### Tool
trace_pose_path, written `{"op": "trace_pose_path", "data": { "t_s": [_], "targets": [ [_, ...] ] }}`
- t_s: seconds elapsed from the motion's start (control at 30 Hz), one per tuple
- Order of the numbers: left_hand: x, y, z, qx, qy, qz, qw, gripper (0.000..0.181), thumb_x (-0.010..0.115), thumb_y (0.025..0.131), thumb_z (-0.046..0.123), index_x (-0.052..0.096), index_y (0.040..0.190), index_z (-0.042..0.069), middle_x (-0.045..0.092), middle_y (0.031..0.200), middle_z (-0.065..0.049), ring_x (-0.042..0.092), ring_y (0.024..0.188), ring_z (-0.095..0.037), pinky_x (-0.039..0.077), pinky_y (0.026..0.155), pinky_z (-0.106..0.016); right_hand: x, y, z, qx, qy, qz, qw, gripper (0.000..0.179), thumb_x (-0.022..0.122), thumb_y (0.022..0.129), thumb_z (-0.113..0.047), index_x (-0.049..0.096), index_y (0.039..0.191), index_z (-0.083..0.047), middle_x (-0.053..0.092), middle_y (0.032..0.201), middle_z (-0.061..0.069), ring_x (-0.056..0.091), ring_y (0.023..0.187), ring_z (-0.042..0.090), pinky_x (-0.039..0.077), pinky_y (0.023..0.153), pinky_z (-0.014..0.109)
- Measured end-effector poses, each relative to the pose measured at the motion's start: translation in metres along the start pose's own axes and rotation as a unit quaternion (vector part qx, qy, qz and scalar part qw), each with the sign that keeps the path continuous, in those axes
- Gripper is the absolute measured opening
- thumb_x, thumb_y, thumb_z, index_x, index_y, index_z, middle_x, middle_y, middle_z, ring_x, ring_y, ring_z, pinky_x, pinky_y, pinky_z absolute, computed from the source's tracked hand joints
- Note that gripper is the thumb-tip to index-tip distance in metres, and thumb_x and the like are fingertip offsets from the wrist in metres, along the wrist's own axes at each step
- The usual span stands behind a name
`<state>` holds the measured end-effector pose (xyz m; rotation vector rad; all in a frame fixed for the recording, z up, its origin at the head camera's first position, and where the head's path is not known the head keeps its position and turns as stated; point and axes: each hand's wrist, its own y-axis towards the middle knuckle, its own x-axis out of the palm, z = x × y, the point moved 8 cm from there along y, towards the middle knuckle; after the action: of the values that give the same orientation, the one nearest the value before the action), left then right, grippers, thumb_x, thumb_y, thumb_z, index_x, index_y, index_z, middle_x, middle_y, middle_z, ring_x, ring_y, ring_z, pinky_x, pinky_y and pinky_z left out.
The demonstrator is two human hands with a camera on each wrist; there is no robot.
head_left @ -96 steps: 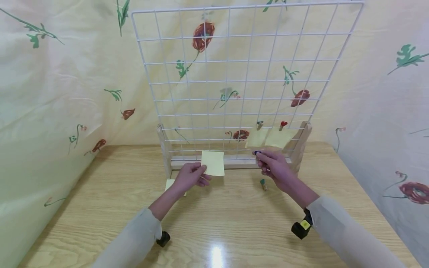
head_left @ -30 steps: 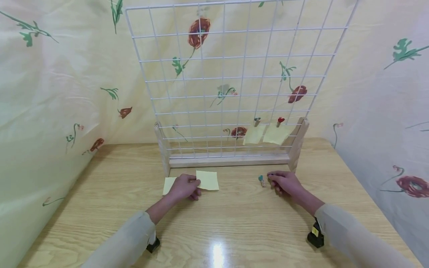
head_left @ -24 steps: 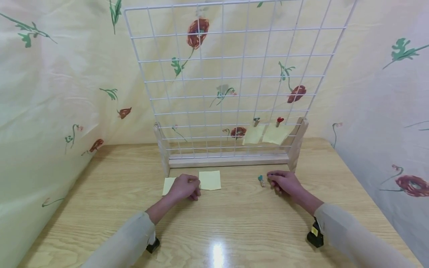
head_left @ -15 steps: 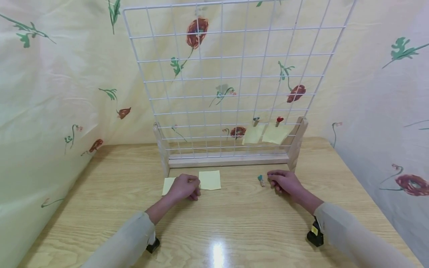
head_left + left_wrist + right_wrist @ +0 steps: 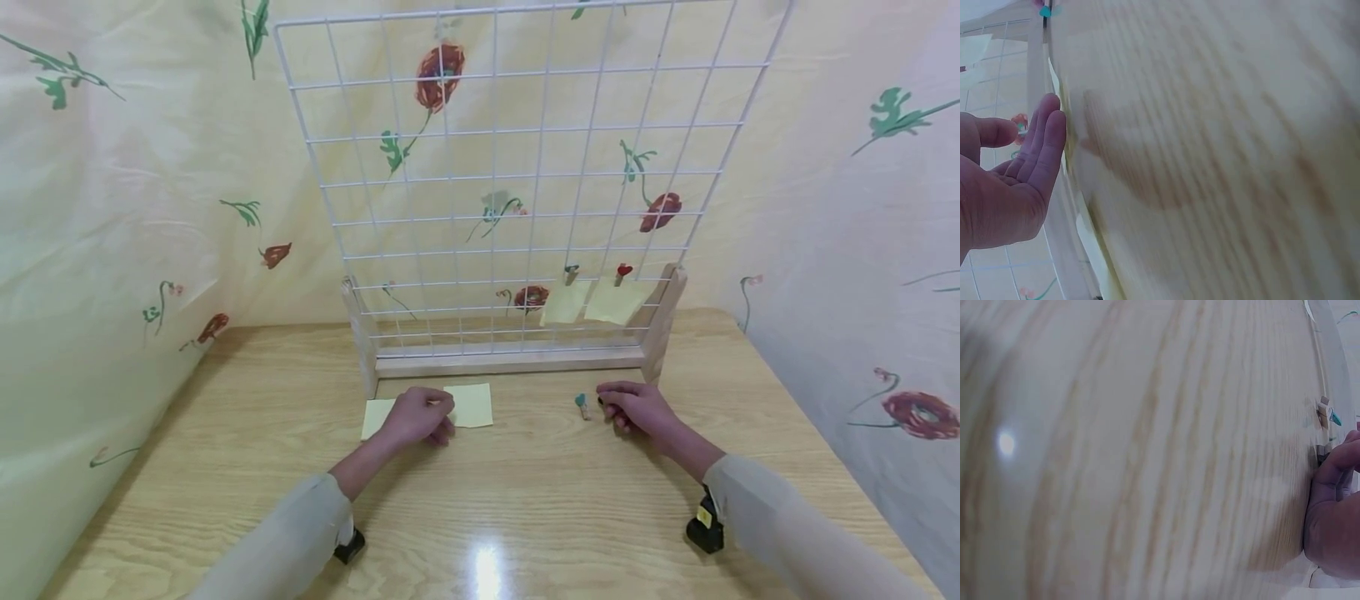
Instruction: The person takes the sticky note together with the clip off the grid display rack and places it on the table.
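Observation:
My left hand (image 5: pixel 417 417) is low over the table. Its fingers are nearly straight and the thumb stands apart from them in the left wrist view. Under its fingertips a pale yellow sticky note (image 5: pixel 472 406) lies flat; a second sticky note (image 5: pixel 377 416) lies partly behind the hand. My right hand (image 5: pixel 633 406) rests on the table to the right, its thumb and index finger pinching a small dark-topped clothespin (image 5: pixel 1322 454), mostly hidden. Just left of it lies a mini clothespin (image 5: pixel 582 406) with a teal heart.
A white wire grid (image 5: pixel 491 175) stands in a wooden base (image 5: pixel 510 362) behind the hands. Two notes, one a left note (image 5: pixel 564 303) and one a right note (image 5: pixel 617 301), hang from it by small clothespins, one topped with a red heart (image 5: pixel 624 270).
The sticky note my left hand held up before the grid now lies on the table, released. My right hand has come down to the table with its clothespin, and both hands are nearly still.

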<state>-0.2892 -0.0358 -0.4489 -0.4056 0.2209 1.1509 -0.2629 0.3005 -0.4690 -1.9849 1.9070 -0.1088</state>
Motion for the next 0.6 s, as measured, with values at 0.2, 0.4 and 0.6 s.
{"op": "trace_pose_path", "data": {
  "t_s": [0.2,0.4,0.6],
  "targets": [
    [0.007,0.006,0.010,0.005,-0.003,-0.002,1.0000,0.039,0.053,0.095,0.016,0.058,0.127,-0.004,0.071,0.075,-0.011,0.067,0.056,-0.022,0.060,0.058,-0.033,-0.002,-0.002,-0.003,-0.006,-0.001,-0.008,0.9999,0.047,0.049,0.101,-0.020,0.042,0.137,0.010,0.057,0.077,-0.002,0.050,0.061,0.005,0.045,0.051,0.018],
    [0.014,0.014,0.023,0.024,-0.004,-0.002,0.9997,0.038,0.054,0.095,0.019,0.060,0.127,0.000,0.072,0.082,-0.011,0.069,0.063,-0.022,0.060,0.058,-0.033,-0.003,-0.002,-0.016,-0.027,0.004,-0.008,0.9996,0.052,0.051,0.101,-0.027,0.041,0.138,0.008,0.060,0.079,-0.001,0.051,0.062,0.005,0.045,0.053,0.019],
    [0.022,0.024,0.041,0.052,-0.009,-0.005,0.9986,0.036,0.054,0.098,0.018,0.058,0.128,0.000,0.071,0.097,-0.016,0.069,0.076,-0.024,0.060,0.062,-0.031,-0.007,-0.005,-0.046,-0.072,0.023,-0.006,0.9971,0.055,0.053,0.100,-0.029,0.040,0.141,0.005,0.063,0.090,-0.003,0.055,0.067,0.006,0.049,0.059,0.022]
  ]
}}
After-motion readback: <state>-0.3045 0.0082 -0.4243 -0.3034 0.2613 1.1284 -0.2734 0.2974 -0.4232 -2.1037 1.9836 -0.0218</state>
